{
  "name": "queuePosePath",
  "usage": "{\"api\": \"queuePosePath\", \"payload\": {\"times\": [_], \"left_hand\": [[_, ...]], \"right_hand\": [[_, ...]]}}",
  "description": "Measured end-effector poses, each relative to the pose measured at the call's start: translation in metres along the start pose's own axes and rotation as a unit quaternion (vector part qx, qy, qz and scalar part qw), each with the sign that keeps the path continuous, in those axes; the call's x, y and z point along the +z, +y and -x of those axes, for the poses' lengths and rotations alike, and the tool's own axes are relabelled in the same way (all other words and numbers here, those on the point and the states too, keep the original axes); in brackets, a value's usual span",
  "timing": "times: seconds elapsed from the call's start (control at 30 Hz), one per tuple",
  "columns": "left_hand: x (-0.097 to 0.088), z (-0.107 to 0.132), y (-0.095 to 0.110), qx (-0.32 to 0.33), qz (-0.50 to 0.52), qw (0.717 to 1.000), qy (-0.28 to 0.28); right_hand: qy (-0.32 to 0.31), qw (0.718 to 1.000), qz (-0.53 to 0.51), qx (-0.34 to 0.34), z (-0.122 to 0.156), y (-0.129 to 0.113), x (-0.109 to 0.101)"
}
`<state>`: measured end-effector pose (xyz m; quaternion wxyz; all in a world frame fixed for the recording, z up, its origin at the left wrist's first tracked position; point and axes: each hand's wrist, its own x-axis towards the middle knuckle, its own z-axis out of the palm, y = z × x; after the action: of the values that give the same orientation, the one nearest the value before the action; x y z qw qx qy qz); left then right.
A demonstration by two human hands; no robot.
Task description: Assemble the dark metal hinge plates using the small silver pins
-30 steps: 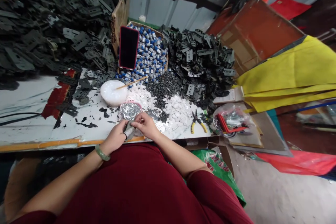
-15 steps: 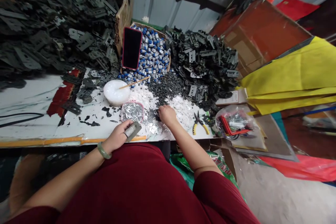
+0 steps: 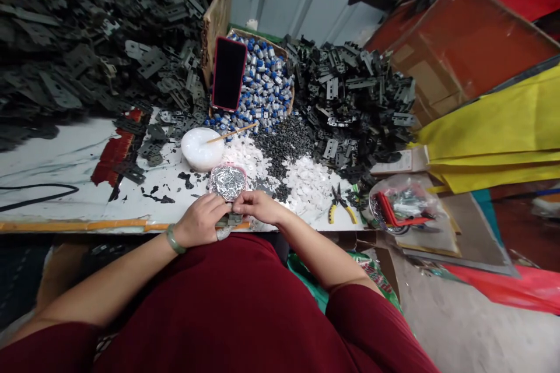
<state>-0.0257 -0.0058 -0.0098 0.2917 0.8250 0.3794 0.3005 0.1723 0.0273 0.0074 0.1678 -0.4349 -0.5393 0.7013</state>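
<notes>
My left hand (image 3: 201,220) grips a small grey metal bracket (image 3: 234,220) near the table's front edge. My right hand (image 3: 258,205) comes in from the other side, its fingertips pinching the bracket's upper edge, and the fingers hide much of the bracket. Just beyond both hands lies a foil-lined tray (image 3: 227,182) with a pink rim. To its right, white plastic bits (image 3: 306,183) and dark grey granules (image 3: 280,143) are heaped on the table. A white bowl (image 3: 202,149) holding a wooden stick stands behind the tray.
Heaps of black metal brackets (image 3: 350,105) rise at both sides of a cardboard box (image 3: 266,81) of blue-and-silver parts, with a phone (image 3: 228,74) propped there. Yellow-handled pliers (image 3: 341,204) and a plastic bag (image 3: 400,204) lie to the right.
My right hand has moved left from the white bits and small silver pieces to the bracket, meeting my left hand. The view has shifted slightly.
</notes>
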Motion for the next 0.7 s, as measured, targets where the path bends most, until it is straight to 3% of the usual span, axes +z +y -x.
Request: {"api": "queuePosePath", "payload": {"times": [0.13, 0.23, 0.3, 0.37, 0.43, 0.53, 0.6, 0.7], "left_hand": [[-0.003, -0.002, 0.002, -0.011, 0.003, 1.0, -0.014], [-0.003, -0.004, 0.004, -0.01, 0.009, 1.0, -0.018], [-0.002, -0.005, 0.004, -0.008, 0.019, 0.999, -0.025], [-0.002, -0.005, 0.004, -0.005, 0.009, 0.999, -0.034], [-0.003, -0.004, 0.003, -0.004, -0.022, 0.999, -0.038], [-0.007, -0.003, 0.003, -0.002, -0.028, 0.999, -0.015], [-0.009, -0.004, 0.005, -0.002, 0.01, 1.0, 0.008], [-0.011, -0.004, 0.007, -0.013, 0.053, 0.998, 0.021]], "right_hand": [[-0.005, 0.999, -0.043, 0.015, 0.004, -0.002, 0.001], [0.051, 0.994, 0.092, -0.011, 0.007, -0.006, 0.006], [0.096, 0.973, 0.208, -0.03, 0.007, -0.008, 0.009], [0.105, 0.961, 0.253, -0.036, 0.006, -0.009, 0.01], [0.071, 0.976, 0.202, -0.026, 0.004, -0.009, 0.009], [0.005, 0.999, 0.045, -0.011, 0.002, -0.006, 0.004], [-0.023, 0.999, -0.028, -0.014, 0.0, -0.002, 0.002], [-0.039, 0.998, -0.046, -0.031, 0.0, 0.001, 0.002]]}}
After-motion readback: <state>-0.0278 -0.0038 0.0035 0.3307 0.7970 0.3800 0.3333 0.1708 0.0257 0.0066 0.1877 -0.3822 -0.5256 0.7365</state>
